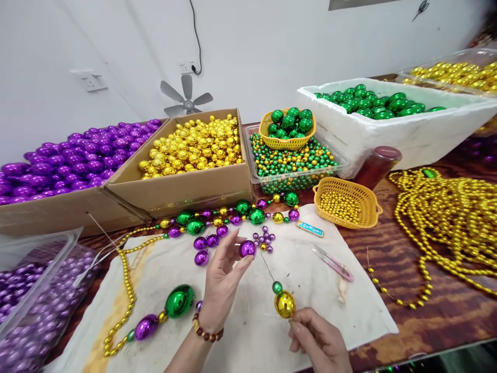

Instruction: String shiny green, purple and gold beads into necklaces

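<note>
My left hand, with a beaded bracelet on its wrist, pinches a shiny purple bead between thumb and fingers above the white cloth. My right hand is closed at the lower edge of a large gold bead. Above that bead, a small green bead sits on a thin needle, whose tip points up toward the purple bead, apart from it. Small purple beads and larger purple beads lie on the cloth. A partly strung garland lies left of my left hand.
Boxes of purple beads and gold beads stand behind the cloth. A yellow basket holds small gold beads. Pink-handled snips and a blue packet lie on the right. Gold bead strands are heaped beyond.
</note>
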Demonstrator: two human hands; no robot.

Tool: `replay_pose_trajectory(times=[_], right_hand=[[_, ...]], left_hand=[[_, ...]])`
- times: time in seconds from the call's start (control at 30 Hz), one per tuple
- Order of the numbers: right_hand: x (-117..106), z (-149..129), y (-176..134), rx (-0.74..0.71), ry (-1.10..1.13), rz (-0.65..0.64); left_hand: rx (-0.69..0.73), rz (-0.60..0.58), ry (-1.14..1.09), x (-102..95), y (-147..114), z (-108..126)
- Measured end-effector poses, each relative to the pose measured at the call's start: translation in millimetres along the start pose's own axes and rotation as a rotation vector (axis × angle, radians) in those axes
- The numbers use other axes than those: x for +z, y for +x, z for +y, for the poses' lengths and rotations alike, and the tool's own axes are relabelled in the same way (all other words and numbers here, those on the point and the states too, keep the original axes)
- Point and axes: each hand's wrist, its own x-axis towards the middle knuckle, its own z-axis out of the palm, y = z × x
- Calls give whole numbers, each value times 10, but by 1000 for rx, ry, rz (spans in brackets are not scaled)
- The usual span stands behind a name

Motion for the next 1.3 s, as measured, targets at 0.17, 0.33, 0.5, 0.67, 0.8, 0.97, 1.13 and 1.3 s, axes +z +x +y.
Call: replay_pose_trajectory(times=[0.17,0.33,0.5,0.67,0.8,0.97,1.13,1.3], right_hand=[[-38,76,-27,-39,-2,-10],[-44,155,-44,-40,-16,-17],[-30,160,-50,-50,-38,-23],[-45,220,-60,-76,-67,-79],[-20,251,-65,-108,-96,-107],[21,207,-64,-113,-85,-110],[25,192,-65,-106,-85,-114],[36,200,-62,-103,-76,-124]], left_hand=[[53,-2,41,8,-79,-29],[179,-19,49,15,-100,-19],[241,-13,106,9,-113,1],[109,-10,10,-48,-70,-24],[-24,18,-231,-45,-10,12],[-86,3,-359,-13,-1,57],[-99,-5,-406,-8,-13,31],[-126,-8,-418,6,-35,18]])
